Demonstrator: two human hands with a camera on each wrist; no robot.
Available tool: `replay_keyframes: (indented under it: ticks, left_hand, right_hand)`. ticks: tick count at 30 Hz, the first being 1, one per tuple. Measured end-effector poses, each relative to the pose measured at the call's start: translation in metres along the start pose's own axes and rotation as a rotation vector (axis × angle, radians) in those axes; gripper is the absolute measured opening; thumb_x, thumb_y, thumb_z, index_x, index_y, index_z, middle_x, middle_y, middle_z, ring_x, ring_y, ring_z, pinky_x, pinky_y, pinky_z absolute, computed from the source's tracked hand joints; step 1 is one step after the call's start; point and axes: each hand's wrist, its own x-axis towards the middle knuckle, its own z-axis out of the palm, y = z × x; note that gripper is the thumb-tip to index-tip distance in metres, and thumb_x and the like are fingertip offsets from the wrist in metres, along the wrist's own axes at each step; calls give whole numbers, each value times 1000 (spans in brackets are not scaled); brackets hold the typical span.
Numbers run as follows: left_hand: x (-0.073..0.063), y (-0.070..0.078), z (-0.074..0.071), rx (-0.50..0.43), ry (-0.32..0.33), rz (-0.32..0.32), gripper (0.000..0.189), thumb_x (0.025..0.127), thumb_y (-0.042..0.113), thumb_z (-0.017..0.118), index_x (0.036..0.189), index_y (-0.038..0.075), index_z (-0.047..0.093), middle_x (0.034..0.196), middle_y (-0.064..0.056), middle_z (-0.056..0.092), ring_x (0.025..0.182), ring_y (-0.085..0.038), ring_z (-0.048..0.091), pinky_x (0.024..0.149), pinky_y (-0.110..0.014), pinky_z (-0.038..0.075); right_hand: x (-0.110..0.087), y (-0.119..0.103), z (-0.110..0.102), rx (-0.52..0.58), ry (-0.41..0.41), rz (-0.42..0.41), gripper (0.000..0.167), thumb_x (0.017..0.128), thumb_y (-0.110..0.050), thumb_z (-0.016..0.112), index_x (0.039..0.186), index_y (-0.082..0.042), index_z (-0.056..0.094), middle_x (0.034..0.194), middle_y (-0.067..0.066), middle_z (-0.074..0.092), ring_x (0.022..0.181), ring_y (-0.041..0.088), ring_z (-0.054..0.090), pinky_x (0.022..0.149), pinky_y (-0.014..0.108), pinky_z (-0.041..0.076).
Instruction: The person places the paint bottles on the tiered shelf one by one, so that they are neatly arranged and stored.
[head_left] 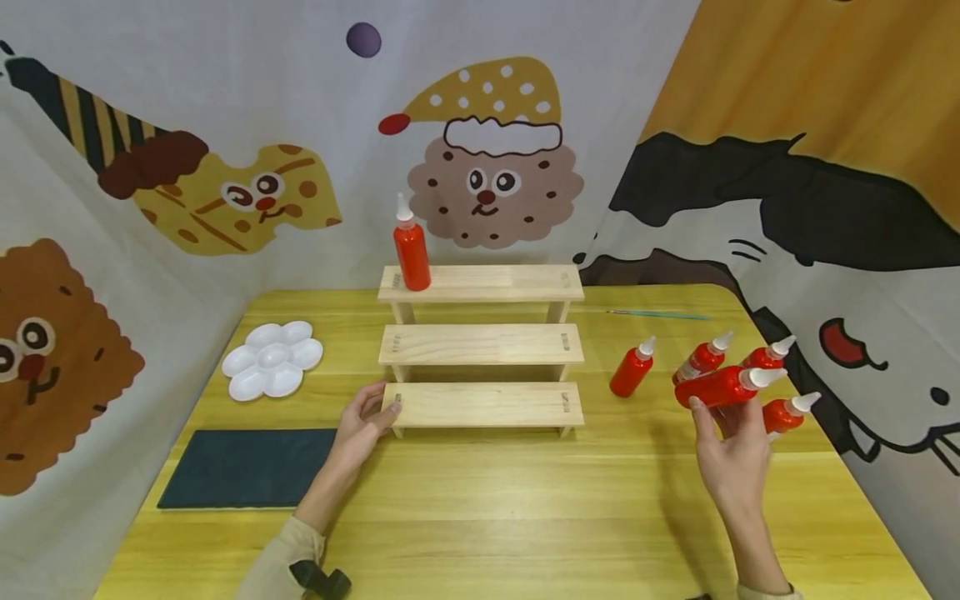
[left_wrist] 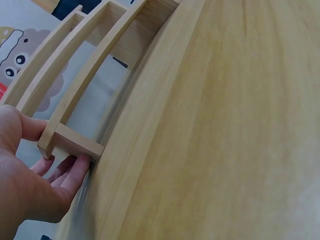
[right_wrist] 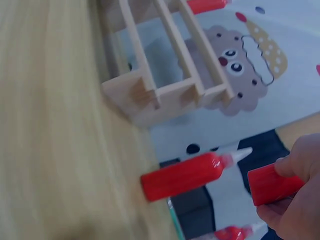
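Observation:
A three-step wooden rack (head_left: 480, 406) stands mid-table, a red squeeze bottle (head_left: 412, 257) with a white nozzle upright at the left of its top step. My left hand (head_left: 364, 425) grips the left end of the lowest step, thumb on top; in the left wrist view its fingers (left_wrist: 75, 175) lie against the side leg. My right hand (head_left: 733, 454) holds another red bottle (head_left: 716, 387), tilted with its nozzle to the right, raised off the table. Around it stand several more red bottles, one apart (head_left: 632, 371) nearer the rack. The right wrist view shows the held bottle's base (right_wrist: 267, 185).
A white flower-shaped palette (head_left: 272, 360) lies at the table's left, with a dark rectangular board (head_left: 247, 468) in front of it. A thin blue paintbrush (head_left: 660, 315) lies at the back right. Printed cloth (head_left: 315, 100) hangs behind the table.

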Motion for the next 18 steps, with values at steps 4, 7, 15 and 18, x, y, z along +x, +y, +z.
replay_keyframes:
  ticks: [4,7,15,18]
  left_hand:
    - [0,0,0,0,-1,2,60,102,22,63,153,5,37,151,-23,46,123,-30,57,95,-37,52]
    - [0,-1,0,-2,-3,5,60,102,22,63,153,5,37,152,-22,46,124,-31,57,95,-38,52]
    - [1,-2,0,-5,0,7,59,102,22,63,153,6,37,151,-22,47,123,-29,57,94,-36,52]
    - [1,-2,-1,-2,-3,5,60,102,21,63,153,6,37,151,-22,46,122,-28,57,94,-35,52]
  right_hand:
    - [7,-15,5,65,-7,-59,55,93,2,69,143,-12,53,135,7,63,111,-6,60,96,9,47]
    - [12,-28,9,92,-17,-93,53,93,3,69,142,-11,54,131,1,65,109,-6,61,96,9,47]
    - [24,-59,28,194,-56,-189,45,94,1,68,138,-6,56,123,-9,66,109,-3,64,96,12,48]
    - [30,-69,40,287,-80,-259,45,92,7,67,136,-2,56,122,-1,67,109,3,66,96,15,50]
